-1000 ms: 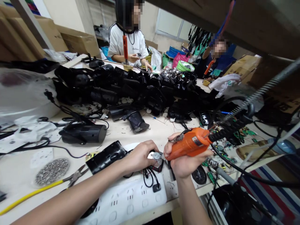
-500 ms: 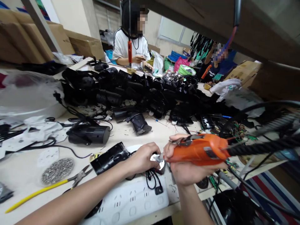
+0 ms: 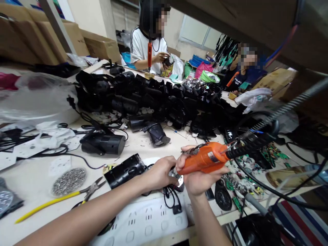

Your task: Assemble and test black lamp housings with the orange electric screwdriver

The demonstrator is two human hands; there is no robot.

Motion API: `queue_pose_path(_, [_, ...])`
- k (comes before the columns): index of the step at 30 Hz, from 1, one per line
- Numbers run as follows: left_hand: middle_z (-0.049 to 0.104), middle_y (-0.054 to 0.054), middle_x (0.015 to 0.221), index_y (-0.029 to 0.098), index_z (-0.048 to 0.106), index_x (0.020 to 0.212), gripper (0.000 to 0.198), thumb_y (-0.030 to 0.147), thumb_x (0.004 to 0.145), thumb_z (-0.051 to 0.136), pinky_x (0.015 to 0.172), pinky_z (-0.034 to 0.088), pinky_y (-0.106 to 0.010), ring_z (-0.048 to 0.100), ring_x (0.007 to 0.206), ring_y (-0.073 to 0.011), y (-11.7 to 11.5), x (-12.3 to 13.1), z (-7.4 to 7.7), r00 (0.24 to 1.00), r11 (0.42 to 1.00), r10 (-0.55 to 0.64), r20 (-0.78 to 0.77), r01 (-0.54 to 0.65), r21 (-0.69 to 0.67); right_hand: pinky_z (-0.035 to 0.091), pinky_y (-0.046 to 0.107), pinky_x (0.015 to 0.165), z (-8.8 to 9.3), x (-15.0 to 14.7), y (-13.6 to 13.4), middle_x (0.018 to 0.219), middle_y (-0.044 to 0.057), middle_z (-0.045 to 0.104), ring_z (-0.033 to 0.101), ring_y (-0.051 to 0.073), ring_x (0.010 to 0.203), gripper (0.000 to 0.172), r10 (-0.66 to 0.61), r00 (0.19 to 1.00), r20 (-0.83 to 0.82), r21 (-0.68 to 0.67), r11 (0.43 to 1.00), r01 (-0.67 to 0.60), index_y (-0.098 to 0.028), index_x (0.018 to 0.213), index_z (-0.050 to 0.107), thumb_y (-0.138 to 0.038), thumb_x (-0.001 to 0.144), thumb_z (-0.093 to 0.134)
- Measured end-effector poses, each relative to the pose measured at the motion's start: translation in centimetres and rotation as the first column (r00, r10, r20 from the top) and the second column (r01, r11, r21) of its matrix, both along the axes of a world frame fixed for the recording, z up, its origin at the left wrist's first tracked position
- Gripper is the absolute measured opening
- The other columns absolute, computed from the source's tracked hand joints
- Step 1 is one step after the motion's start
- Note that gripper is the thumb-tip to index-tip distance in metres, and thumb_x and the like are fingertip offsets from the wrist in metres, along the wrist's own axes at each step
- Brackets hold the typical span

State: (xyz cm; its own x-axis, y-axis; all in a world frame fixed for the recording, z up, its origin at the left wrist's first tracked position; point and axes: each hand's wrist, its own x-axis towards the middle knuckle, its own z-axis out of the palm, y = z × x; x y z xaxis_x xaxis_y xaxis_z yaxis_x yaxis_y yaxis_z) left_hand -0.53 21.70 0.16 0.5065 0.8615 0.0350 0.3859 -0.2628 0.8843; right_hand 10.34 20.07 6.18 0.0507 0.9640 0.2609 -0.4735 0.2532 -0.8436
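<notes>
My right hand [image 3: 198,179] is closed around an orange electric screwdriver [image 3: 205,158], its tip pointing left and down onto a small metal motor part [image 3: 176,175]. My left hand [image 3: 160,172] grips that part from the left, fingers curled over it. A black plastic housing [image 3: 125,169] lies just behind my left wrist, with black wires [image 3: 171,198] trailing from the part toward the table's front edge. A thick black coiled cable [image 3: 252,145] runs from the screwdriver's rear up to the right.
A white power strip [image 3: 143,225] lies along the front edge. Yellow-handled pliers [image 3: 61,198] and a dish of screws [image 3: 68,176] sit at the left. A long heap of black housings [image 3: 159,99] fills the middle. Green circuit boards [image 3: 271,152] lie right. Two people work across the table.
The screwdriver's rear swung down to level, then tilted back up. Both hands stayed on the metal part. The view drifted slightly, and the person opposite raised a part in their hands.
</notes>
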Motion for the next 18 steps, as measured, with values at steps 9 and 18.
queue_pose_path(9, [0.064,0.0,0.095,0.019,0.06,0.087,0.032,0.015,0.061,0.078,0.08,0.044,-0.027,0.06,0.091,-0.0204,-0.1,-0.03,0.09,0.999,1.0,0.016,-0.028,-0.016,-0.004,0.042,0.029,0.035,-0.23,0.11,-0.14,0.047,0.002,0.055,0.048,0.018,0.036,0.077,0.036,0.999,-0.005,0.049,0.998,-0.036,-0.013,0.084,0.067,-0.086,0.07,0.044])
queue_pose_path(18, [0.066,0.0,0.092,0.019,0.06,0.084,0.024,0.017,0.064,0.073,0.076,0.045,-0.027,0.061,0.089,-0.0206,-0.11,-0.04,-0.59,1.0,1.0,0.012,0.008,-0.012,-0.025,0.044,0.031,0.034,0.08,-0.41,0.42,0.045,0.0,0.053,0.047,0.018,0.033,0.066,0.09,0.995,0.051,0.071,0.993,-0.094,-0.019,0.078,0.061,-0.084,0.066,0.054])
